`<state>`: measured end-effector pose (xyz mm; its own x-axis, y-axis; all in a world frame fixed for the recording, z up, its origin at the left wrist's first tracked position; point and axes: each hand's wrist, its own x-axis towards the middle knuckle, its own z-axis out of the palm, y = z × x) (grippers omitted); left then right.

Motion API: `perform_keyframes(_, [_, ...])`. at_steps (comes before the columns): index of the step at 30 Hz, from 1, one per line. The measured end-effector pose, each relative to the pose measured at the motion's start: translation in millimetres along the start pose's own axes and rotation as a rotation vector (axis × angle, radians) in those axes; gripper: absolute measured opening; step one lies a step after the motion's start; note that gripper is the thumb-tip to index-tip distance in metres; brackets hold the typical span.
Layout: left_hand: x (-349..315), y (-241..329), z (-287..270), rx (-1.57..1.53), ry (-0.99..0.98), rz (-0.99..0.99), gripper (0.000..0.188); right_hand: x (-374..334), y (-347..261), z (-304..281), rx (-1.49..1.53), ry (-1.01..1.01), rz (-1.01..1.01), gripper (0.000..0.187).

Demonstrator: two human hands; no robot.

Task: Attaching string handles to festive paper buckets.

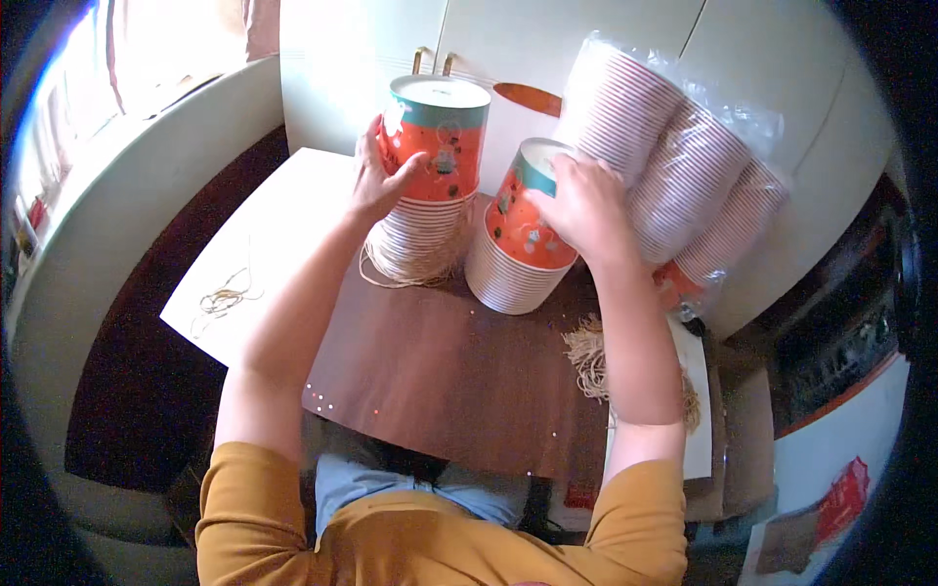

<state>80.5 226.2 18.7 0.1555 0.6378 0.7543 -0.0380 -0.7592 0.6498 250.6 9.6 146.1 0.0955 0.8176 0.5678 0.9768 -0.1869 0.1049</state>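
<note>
Two upside-down stacks of paper buckets stand at the far side of the brown table board. On the left paper bucket stack [440, 161], orange with a teal band over white rims, my left hand [376, 181] grips the side, thumb across its front. My right hand [586, 200] grasps the upper right of the right paper bucket stack [528, 230], which leans a little; my fingers hide part of its top. Loose tan twine [396, 283] lies around the base of the left stack. Another tan bundle of twine [586, 356] rests near my right forearm.
Several bucket stacks in clear plastic [674, 146] lean against the white cupboard [362, 39] at the back right. A white sheet [303, 181] with thin string [225, 298] lies at left. Small white and orange dots sit along the brown board's [440, 371] front edge.
</note>
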Motion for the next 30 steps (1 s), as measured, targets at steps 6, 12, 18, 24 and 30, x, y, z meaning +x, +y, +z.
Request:
perform_keyframes(6, [-88,48,37,0.387,0.083,0.265,0.087,-7,33,27,0.158,0.125,0.015,0.028])
perform_keyframes(12, [-131,77,116,0.238,-0.224,-0.222,0.120,21,45,21,0.286,0.210,-0.044,0.025])
perform_keyframes(18, [-122,86,132,0.329,-0.210,-0.380,0.119,35,49,-9,0.258,0.332,-0.096,0.018])
perform_keyframes(24, [-124,85,126,0.266,-0.239,-0.302,0.107,-9,86,-116,0.350,0.885,0.131,0.035])
perform_keyframes(30, [-136,170,54,-0.248,-0.284,0.316,0.091,-166,99,-34,1.566,0.696,0.757,0.024])
